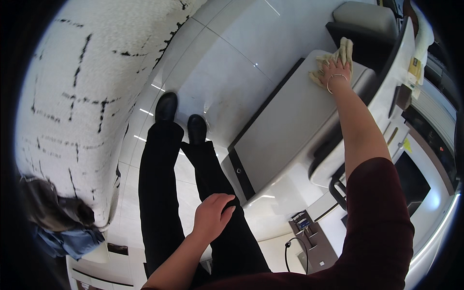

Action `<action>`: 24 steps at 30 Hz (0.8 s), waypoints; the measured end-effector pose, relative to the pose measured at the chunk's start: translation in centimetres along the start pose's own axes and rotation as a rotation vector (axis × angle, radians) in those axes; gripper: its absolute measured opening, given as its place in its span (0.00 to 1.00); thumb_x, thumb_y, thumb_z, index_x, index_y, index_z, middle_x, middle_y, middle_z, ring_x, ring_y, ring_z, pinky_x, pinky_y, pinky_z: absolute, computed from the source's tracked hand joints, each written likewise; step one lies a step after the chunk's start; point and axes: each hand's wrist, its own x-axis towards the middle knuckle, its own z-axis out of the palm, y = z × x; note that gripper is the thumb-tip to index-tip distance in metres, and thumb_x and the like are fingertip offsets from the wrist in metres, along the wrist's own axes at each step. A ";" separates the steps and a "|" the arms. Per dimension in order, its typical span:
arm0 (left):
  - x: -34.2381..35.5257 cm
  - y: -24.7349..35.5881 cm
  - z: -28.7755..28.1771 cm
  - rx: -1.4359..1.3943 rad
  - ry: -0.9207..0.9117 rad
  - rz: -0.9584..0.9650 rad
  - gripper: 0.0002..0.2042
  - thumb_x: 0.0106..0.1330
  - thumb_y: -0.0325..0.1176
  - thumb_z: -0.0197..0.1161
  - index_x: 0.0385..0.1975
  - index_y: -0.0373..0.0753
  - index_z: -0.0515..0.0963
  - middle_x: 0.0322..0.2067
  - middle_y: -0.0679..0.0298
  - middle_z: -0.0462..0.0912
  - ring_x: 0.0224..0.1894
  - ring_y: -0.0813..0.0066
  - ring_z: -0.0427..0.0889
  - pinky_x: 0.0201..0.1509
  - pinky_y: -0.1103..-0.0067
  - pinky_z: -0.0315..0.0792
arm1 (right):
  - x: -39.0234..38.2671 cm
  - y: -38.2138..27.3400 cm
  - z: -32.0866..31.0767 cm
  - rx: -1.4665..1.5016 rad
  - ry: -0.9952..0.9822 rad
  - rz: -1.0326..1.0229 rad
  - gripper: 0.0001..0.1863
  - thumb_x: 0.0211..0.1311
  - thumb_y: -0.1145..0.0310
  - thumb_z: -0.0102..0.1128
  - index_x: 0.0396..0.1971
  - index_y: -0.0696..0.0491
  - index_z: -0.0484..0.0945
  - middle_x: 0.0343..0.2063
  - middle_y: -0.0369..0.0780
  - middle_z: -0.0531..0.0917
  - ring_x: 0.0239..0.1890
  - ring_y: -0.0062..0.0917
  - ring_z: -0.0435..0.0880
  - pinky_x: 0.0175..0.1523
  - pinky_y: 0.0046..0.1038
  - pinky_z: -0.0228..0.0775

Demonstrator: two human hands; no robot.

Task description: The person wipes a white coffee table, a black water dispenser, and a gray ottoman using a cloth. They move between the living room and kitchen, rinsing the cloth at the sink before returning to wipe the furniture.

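My right arm stretches far out to the upper right. Under my right hand (337, 72), a crumpled cream-yellow cloth (345, 50) is pressed against the far end of a grey padded seat top (290, 125). Parts of the cloth stick out past the fingers, and a thin bracelet circles the wrist. My left hand (212, 216) is by my left-side view of the trousers, over the knee area, with the thumb apart from loosely bent fingers and nothing in it. Whether it touches the leg I cannot tell.
A white fleecy cover with black broken lines (72, 96) fills the left side. Dark and blue garments (67, 237) lie at its lower end. Black shoes (196, 128) stand on glossy floor tiles (232, 63). A second grey seat (365, 21) and a white curved table edge (386, 87) lie right.
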 end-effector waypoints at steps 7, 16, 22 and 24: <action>1.7 -1.3 -2.8 -0.083 0.065 -0.112 0.12 0.58 0.28 0.63 0.42 0.36 0.78 0.38 0.57 0.81 0.39 0.65 0.81 0.42 0.76 0.75 | -0.9 -17.8 6.0 0.050 -0.057 -0.329 0.32 0.56 0.51 0.51 0.63 0.41 0.64 0.63 0.33 0.66 0.68 0.34 0.57 0.69 0.47 0.41; 2.4 -2.7 -3.1 -0.090 0.072 -0.176 0.12 0.57 0.28 0.64 0.42 0.37 0.78 0.36 0.59 0.80 0.38 0.66 0.81 0.43 0.76 0.74 | -16.8 -25.9 8.3 0.121 -0.219 -0.883 0.29 0.60 0.50 0.46 0.63 0.41 0.64 0.63 0.33 0.66 0.67 0.33 0.58 0.68 0.45 0.45; 2.6 -3.7 -3.2 -0.063 0.035 -0.227 0.13 0.59 0.29 0.63 0.43 0.38 0.77 0.36 0.61 0.80 0.39 0.68 0.80 0.43 0.77 0.74 | -3.4 -11.3 5.7 -0.088 0.098 -0.235 0.28 0.63 0.50 0.42 0.63 0.40 0.64 0.63 0.33 0.66 0.67 0.33 0.59 0.68 0.44 0.47; 2.4 -4.0 -3.2 -0.059 0.040 -0.202 0.13 0.59 0.30 0.63 0.43 0.38 0.77 0.36 0.61 0.80 0.40 0.69 0.80 0.43 0.77 0.74 | 0.4 -6.1 3.5 -0.108 0.126 -0.038 0.27 0.64 0.49 0.41 0.62 0.40 0.64 0.62 0.33 0.66 0.67 0.33 0.59 0.67 0.43 0.47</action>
